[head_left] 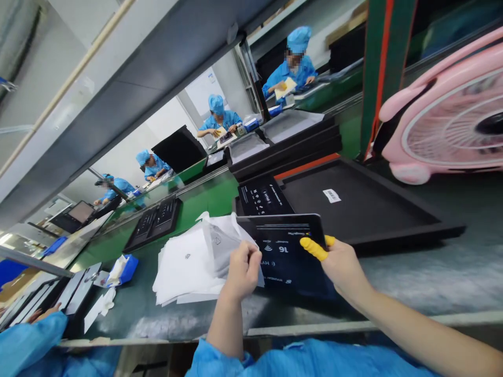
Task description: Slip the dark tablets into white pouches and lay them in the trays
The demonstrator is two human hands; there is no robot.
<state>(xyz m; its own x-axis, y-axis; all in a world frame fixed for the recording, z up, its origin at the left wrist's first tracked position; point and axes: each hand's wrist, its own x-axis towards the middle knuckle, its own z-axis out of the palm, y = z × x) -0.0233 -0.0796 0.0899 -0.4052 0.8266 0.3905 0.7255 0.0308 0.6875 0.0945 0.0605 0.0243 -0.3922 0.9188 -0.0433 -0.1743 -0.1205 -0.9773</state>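
My right hand (342,264), with yellow finger cots on its thumb and a finger, grips the right end of a dark tablet (296,275). White printed text shows on the tablet's face. At its left end the tablet meets the mouth of a white protective sleeve (228,243); how far it reaches inside is hidden. My left hand (244,268) is closed, pinching the sleeve's edge. Beneath lies a stack of white sleeves (178,267) on the green bench. Just behind, another dark tablet (265,196) rests at the edge of a black tray (365,199).
A pink fan (451,115) stands at right. Stacked black trays (291,141) lie behind, and another tray with tablets (153,222) sits left. A blue box (128,268) stands nearer. Several co-workers in blue sit across the line; a neighbour's sleeve (31,335) enters at left.
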